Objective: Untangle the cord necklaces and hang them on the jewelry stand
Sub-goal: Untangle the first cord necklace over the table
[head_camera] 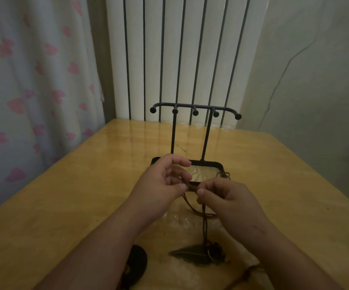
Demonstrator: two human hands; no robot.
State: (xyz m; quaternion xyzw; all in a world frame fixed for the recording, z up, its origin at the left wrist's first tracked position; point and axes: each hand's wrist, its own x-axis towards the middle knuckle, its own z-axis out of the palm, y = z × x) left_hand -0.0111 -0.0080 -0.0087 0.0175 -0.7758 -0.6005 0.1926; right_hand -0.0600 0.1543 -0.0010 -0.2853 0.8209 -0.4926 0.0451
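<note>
Jewelry stand [194, 110] upright on the surface [64, 195]: black, five ball-tipped hooks along its top bar. Just in front of its base are the left hand [161, 182] and right hand [231, 200], each pinching the brown cord necklaces [205, 222] between thumb and fingers, tips almost meeting. Cords hang tangled from the pinch. Leaf pendant [192, 253] lies on the surface, further from the stand than the hands. Dark round pendant [137, 261] lies beside it, partly hidden by the left forearm.
</note>
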